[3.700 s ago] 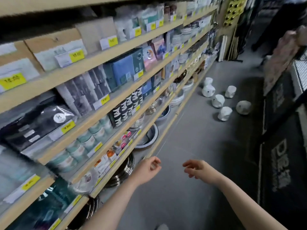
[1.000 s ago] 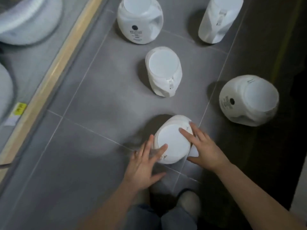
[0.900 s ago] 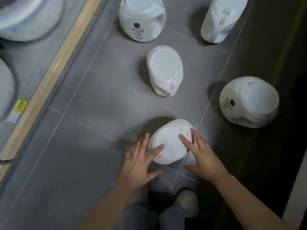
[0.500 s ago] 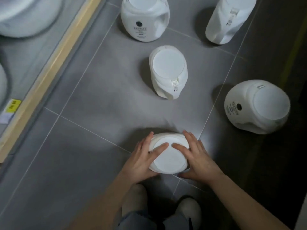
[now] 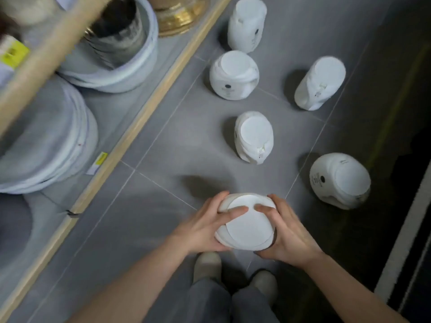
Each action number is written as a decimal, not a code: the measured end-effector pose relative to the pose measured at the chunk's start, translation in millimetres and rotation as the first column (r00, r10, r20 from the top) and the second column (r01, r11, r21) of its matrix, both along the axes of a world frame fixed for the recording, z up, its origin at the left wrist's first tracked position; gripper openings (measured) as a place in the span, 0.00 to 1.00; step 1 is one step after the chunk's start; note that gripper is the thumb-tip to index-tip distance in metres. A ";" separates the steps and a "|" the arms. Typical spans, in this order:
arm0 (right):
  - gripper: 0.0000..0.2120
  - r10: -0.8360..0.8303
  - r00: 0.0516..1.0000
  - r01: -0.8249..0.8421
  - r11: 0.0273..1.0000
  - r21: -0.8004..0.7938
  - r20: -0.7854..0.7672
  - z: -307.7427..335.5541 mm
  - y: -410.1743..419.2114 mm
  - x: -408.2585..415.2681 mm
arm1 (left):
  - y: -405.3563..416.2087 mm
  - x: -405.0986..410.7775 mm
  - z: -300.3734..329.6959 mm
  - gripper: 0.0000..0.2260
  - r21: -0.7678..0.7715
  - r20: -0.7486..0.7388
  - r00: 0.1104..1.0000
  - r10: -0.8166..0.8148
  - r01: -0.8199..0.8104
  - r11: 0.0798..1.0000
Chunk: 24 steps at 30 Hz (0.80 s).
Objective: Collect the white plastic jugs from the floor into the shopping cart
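Several white plastic jugs stand on the grey tiled floor. The nearest jug (image 5: 246,226) is lifted off the floor between both hands. My left hand (image 5: 205,227) grips its left side, thumb across the flat top. My right hand (image 5: 285,231) grips its right side the same way. Ahead stand another jug (image 5: 254,136), a labelled jug (image 5: 233,74) and a far jug (image 5: 247,23). To the right are a tilted jug (image 5: 320,82) and a wide jug (image 5: 340,180). No shopping cart is in view.
A low wooden shelf edge (image 5: 130,136) runs diagonally at left, with stacked white basins (image 5: 46,145), a lined tub (image 5: 112,43) and a gold bowl (image 5: 179,17) behind it. My two shoes (image 5: 207,264) are right under the held jug. A dark mat (image 5: 408,159) lies at right.
Both hands closed round the nearest jug and raised it off the floor toward me. The view pulled back, showing more jugs and the shelf.
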State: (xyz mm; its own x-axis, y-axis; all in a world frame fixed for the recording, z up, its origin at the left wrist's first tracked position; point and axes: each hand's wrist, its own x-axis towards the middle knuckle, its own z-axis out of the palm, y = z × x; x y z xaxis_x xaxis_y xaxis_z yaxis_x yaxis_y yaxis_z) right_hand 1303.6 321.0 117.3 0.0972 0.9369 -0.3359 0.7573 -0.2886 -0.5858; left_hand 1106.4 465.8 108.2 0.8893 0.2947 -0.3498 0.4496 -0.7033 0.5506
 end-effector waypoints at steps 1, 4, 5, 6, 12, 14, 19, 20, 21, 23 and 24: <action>0.45 0.004 1.000 -0.004 1.000 0.000 -0.006 34.6 7.9 -1.6 | 6.0 -2.0 32.4 0.41 0.023 -0.028 1.000 0.013 -0.012 1.000; 0.47 0.015 1.000 -0.015 1.000 0.016 0.005 136.6 25.1 -6.1 | 18.4 -8.1 124.8 0.44 0.045 0.005 0.999 0.034 -0.034 0.998; 0.47 0.040 0.999 -0.040 0.999 0.015 0.009 167.4 29.8 -7.6 | 20.4 -12.4 151.5 0.45 0.036 0.016 0.998 0.052 -0.053 0.998; 0.48 0.068 0.997 -0.068 0.998 0.014 0.022 196.9 33.0 -9.6 | 20.7 -17.6 177.3 0.45 0.028 0.027 0.997 0.069 -0.070 0.997; 0.47 0.220 0.970 -0.220 0.975 -0.004 0.105 313.6 38.6 -26.7 | -0.7 -49.9 295.0 0.49 0.059 0.080 0.978 0.192 -0.197 0.979; 0.46 0.254 0.961 -0.257 0.966 0.014 0.110 338.7 36.6 -36.2 | -15.7 -64.4 320.7 0.49 0.050 0.073 0.963 0.260 -0.264 0.963; 0.46 0.291 0.953 -0.302 0.938 0.168 0.084 391.6 34.5 -61.1 | -46.0 -100.3 382.3 0.45 0.081 0.214 0.896 0.390 -0.414 0.907; 0.46 0.322 0.945 -0.328 0.920 0.215 0.065 401.9 35.7 -66.5 | -52.3 -109.2 393.5 0.44 0.091 0.239 0.877 0.417 -0.448 0.889; 0.45 0.363 0.931 -0.361 0.895 0.261 0.043 412.9 37.8 -72.6 | -57.9 -118.4 403.1 0.43 0.107 0.275 0.856 0.438 -0.480 0.871; 0.45 0.444 0.895 -0.430 0.848 0.309 0.027 433.0 45.4 -86.3 | -69.4 -137.9 419.4 0.44 0.123 0.362 0.798 0.482 -0.553 0.824; 0.45 0.480 0.877 -0.459 0.830 0.317 0.015 441.6 50.5 -94.5 | -74.5 -148.6 426.4 0.44 0.114 0.399 0.762 0.510 -0.593 0.797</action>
State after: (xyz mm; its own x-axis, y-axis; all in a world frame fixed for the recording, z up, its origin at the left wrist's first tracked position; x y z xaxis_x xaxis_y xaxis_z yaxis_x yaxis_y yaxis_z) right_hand 1209.1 371.5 558.9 -0.3919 0.9198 -0.0202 0.7154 0.2908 -0.6353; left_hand 957.8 391.3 534.6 0.5938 0.8016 0.0697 0.6167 -0.5091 0.6004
